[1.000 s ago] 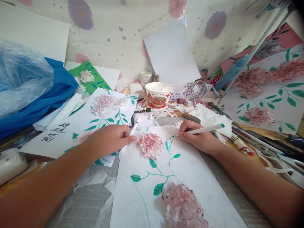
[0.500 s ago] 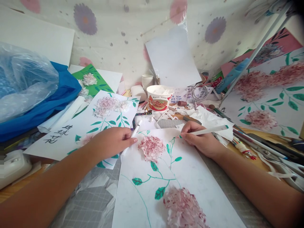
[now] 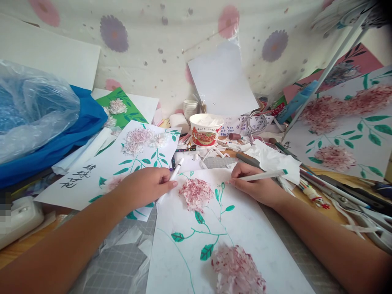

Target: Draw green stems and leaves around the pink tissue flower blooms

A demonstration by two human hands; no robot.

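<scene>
1. Marker (image 3: pixel 260 176), white barrel with green end, is gripped in the right hand (image 3: pixel 255 184); fingers are closed round it, tip is set on the white sheet (image 3: pixel 260 228) at the top of a green stem (image 3: pixel 221 200).
2. Marker barrel is slanted up and to the right, away from the hand, over crumpled white tissue (image 3: pixel 272 160).
3. Left hand (image 3: pixel 146 187) is laid flat-ish on the sheet's upper left edge, fingers curled; a second white pen (image 3: pixel 177 168) is pinched at its fingertips, its cap end poking up past them.
4. Sheet is lying between both hands; a pink paper-scrap flower (image 3: pixel 196 194) is stuck on it between the hands, nearer the left one, just beside the thumb.
5. A second pink flower (image 3: pixel 237 269) is seen lower on the sheet, near the bottom edge, with green leaves (image 3: pixel 206 252) drawn above it.
6. Another flower picture with black characters (image 3: pixel 101 171) is partly covered by the left wrist.
7. A red-printed paper bowl (image 3: pixel 206 130) is standing behind, well apart from both hands.
</scene>
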